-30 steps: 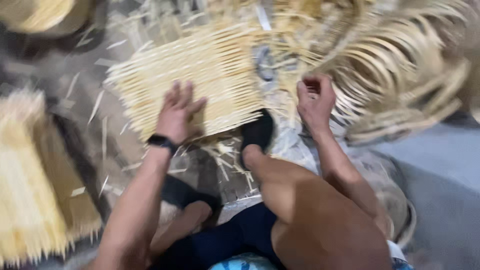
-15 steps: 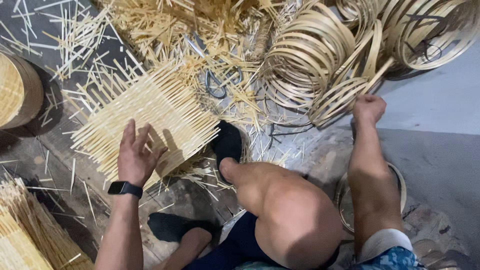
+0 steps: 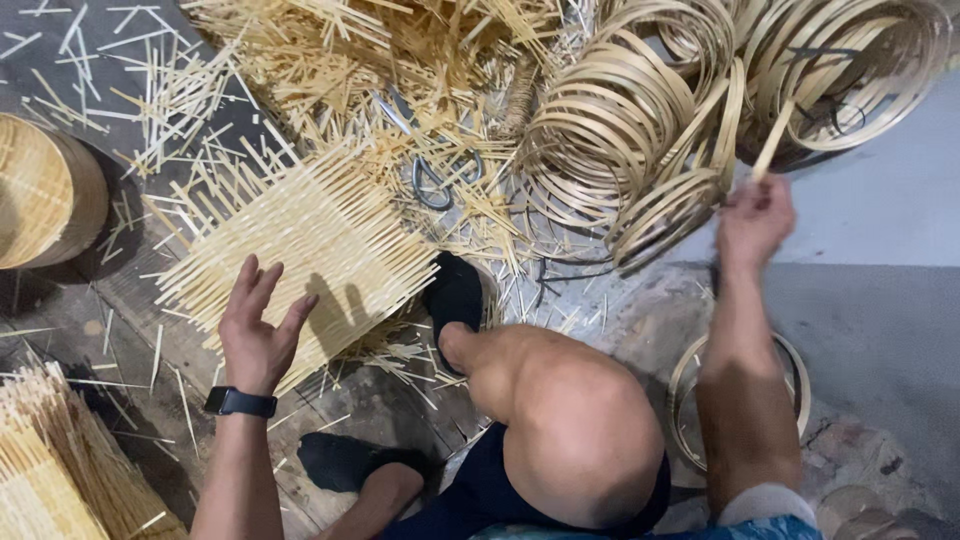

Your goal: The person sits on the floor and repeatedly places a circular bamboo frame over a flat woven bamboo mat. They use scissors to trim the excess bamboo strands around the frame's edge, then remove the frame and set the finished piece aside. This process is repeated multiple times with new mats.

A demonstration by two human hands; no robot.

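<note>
A square woven mat of bamboo strips [image 3: 300,240] lies on the floor in front of me, loose ends sticking out all round. My left hand [image 3: 255,325], a black watch on its wrist, hovers with spread fingers at the mat's near edge. My right hand [image 3: 755,220] is raised at the right and closed on a bamboo hoop [image 3: 775,140] from the pile of stacked hoops [image 3: 640,140]. My black-shod foot [image 3: 455,295] rests on the mat's right corner.
Loose bamboo slivers [image 3: 370,60] litter the floor beyond the mat, with metal shears [image 3: 435,180] among them. A round woven basket [image 3: 45,190] stands at the left. Bundled strips [image 3: 55,460] lie at the lower left. Another hoop [image 3: 690,400] lies under my right arm.
The view has swung and steadied. My right hand has moved right and up to the hoop pile and gripped a hoop. My left hand has lifted slightly off the mat's near edge.
</note>
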